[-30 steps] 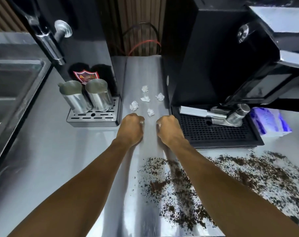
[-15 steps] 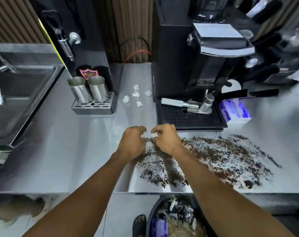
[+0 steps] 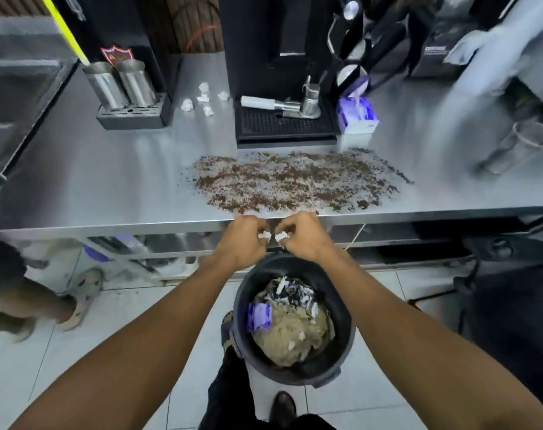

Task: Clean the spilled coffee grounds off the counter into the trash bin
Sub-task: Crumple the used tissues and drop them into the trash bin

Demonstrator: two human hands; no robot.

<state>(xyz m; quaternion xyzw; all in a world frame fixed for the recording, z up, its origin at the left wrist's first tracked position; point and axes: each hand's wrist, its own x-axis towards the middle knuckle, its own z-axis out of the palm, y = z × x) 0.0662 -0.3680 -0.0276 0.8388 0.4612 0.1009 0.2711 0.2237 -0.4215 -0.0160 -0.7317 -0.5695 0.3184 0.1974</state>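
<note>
Over the trash bin (image 3: pixel 346 308), a double pinch!
Left hand (image 3: pixel 242 242) grips one white wad (image 3: pixel 264 234), right hand (image 3: pixel 302 237) a second wad (image 3: pixel 282 237); coffee grounds (image 3: pixel 288 181) cover the surface (image 3: pixel 108 181) behind.

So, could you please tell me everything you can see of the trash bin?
The trash bin is a round, dark, plastic-looking bucket standing upright on the tiled floor below the counter edge. It is largely full: a tan crumpled mass, a purple wrapper, black-and-white scraps. The left hand and right hand, each pinching a white wad, hover above its far rim without touching it.
</note>
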